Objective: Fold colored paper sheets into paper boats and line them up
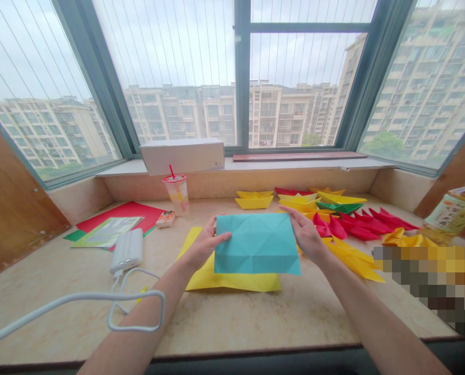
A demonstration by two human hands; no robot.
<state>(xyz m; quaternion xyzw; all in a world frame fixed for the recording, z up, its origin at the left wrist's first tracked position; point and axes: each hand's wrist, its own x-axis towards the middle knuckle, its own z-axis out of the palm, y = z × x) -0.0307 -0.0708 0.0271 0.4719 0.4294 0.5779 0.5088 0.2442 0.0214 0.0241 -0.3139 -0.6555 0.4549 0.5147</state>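
Note:
A creased sheet of light blue paper [258,245] is held up between my two hands, its fold lines showing across the surface. My left hand [209,242] pinches its left edge, thumb on the front face. At the upper right corner, my right hand [304,232] grips the sheet with its fingers mostly behind or along the edge. Beneath the blue paper lies a yellow sheet of paper [232,283] on the counter, partly covered by it.
Folded paper boats, including a yellow one [254,200] and a green one [339,207], stand behind and right, near red folded pieces [359,225]. A drink cup [176,194], power bank [126,251] with white cable [79,297], and red paper [126,212] lie left. A bottle [453,211] stands right.

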